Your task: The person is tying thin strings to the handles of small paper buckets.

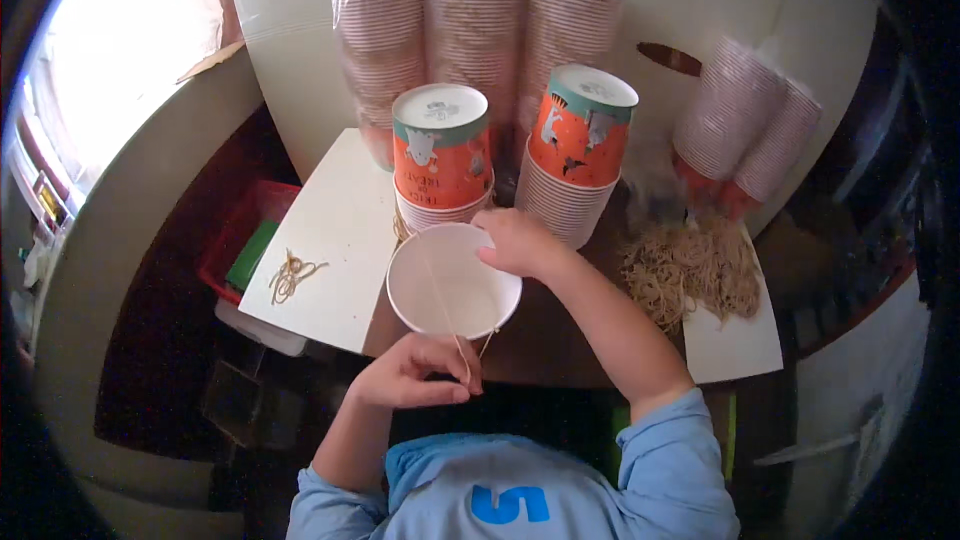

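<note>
A paper bucket (440, 290) with a white inside tilts its open mouth toward me, in front of two upside-down bucket stacks. My right hand (515, 243) grips its far right rim, thumb inside the mouth. Close below the near rim, my left hand (425, 372) has its fingers bent around a thin tan string (464, 357). The string runs up to the near right rim, and a faint strand crosses the bucket's mouth. The left bucket stack (442, 155) and the right bucket stack (580, 135) show orange and teal sides with printed figures.
Tall bagged stacks of buckets (475, 40) stand at the back, with more bagged stacks (735, 120) at the right. A heap of tan strings (695, 270) lies on the table's right; a few loose strings (291, 277) lie left. A red bin (262, 202) sits beyond the left edge.
</note>
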A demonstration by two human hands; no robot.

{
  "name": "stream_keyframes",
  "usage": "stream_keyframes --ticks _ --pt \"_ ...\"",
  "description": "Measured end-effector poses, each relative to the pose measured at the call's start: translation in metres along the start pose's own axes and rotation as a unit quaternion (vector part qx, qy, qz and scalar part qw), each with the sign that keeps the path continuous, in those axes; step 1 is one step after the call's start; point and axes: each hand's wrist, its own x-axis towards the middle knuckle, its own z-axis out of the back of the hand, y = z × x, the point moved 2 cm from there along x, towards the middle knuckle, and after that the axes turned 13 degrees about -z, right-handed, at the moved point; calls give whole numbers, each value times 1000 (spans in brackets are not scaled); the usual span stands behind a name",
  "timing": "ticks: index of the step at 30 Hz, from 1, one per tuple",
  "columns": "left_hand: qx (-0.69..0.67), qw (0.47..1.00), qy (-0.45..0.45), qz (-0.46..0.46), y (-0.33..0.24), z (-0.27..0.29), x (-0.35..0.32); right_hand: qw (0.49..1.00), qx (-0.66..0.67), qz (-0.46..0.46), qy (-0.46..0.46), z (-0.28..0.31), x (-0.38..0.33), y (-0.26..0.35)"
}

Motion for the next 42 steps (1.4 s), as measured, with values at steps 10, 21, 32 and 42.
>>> stream_keyframes --ticks 10,21,32,42 --pt "194 870 -453 4 -5 57 -63 917 286 162 -227 42 -52 25" --pt "573 745 -295 -173 -42 130 87 837 536 107 -16 88 44 27" --pt "598 733 -323 -26 66 167 91 903 421 -91 5 -14 93 -26" --pt "740 637 -196 92 132 103 -17 896 -1 -37 -443 86 23 -47"
